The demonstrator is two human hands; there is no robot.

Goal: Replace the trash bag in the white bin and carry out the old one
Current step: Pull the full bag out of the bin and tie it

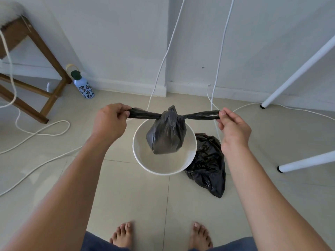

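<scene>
Fingers of left hand (pixel 108 122) & right hand (pixel 233 127) pinch old bag (pixel 166 134) ends; white bin (pixel 181 171) btm partly hidden — contents unseen.

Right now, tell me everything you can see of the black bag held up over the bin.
The old trash bag is thin, crinkled black plastic, small and bulging, knotted at the top. Its two twisted handles stretch sideways, one gripped by the left hand, the other pinched by the right hand. It hangs above the white bin, apparently clear of its rim.
</scene>
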